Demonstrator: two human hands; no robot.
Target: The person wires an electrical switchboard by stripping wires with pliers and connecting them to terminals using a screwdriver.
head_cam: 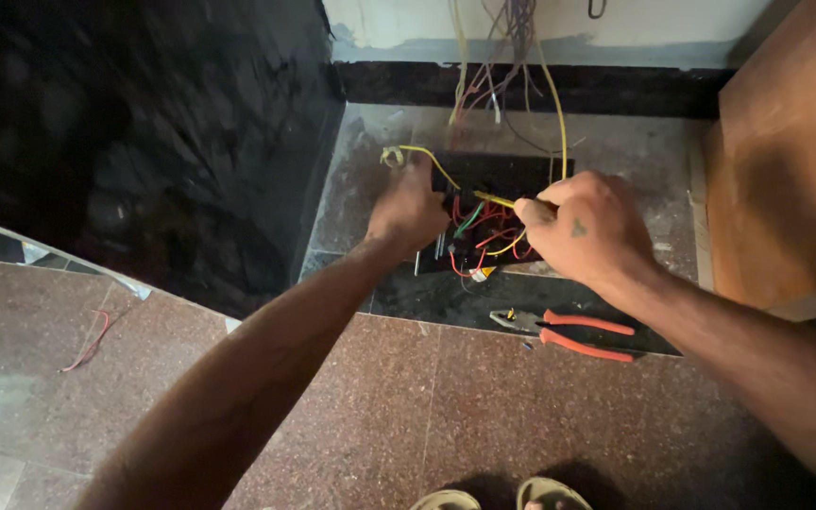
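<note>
My left hand [409, 210] grips the left edge of a black electrical switch box [498, 179] lying on the stone floor, its inside full of red, green and yellow wires [484, 231]. My right hand [586, 229] is closed around a thin yellow-handled tool [493, 199] whose tip points into the wiring. A yellow wire [419, 151] loops out past my left hand.
Orange-handled pliers [573, 334] lie on the dark sill in front of the box. A bundle of loose wires [507, 57] hangs down the wall behind. A wooden panel [786, 161] stands at right, a black stone slab [144, 132] at left. My sandalled feet [502, 496] show at the bottom.
</note>
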